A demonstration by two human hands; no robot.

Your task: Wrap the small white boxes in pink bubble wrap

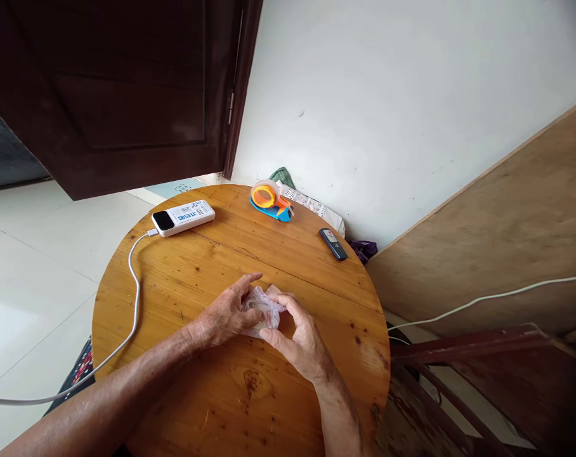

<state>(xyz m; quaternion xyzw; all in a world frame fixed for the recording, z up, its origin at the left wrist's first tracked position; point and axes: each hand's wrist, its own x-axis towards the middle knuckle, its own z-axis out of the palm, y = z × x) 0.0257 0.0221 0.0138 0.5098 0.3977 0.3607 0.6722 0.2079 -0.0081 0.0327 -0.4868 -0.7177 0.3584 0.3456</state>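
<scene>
Both hands meet over a crumpled clear plastic bag near the middle of the round wooden table. My left hand grips the bag's left side, its thumb pressed on the plastic and its index finger stretched away. On the right side, my right hand curls round the bag, thumb at the near edge and fingers at the far edge. A small pale piece shows by the right fingertips; what it is I cannot tell. The fingers partly hide the bag, and any contents are unclear.
On the wooden table lie a white power bank with a white cable, an orange and blue tape dispenser and a dark remote-like device. A wall stands behind, a dark door at left, wooden furniture at right.
</scene>
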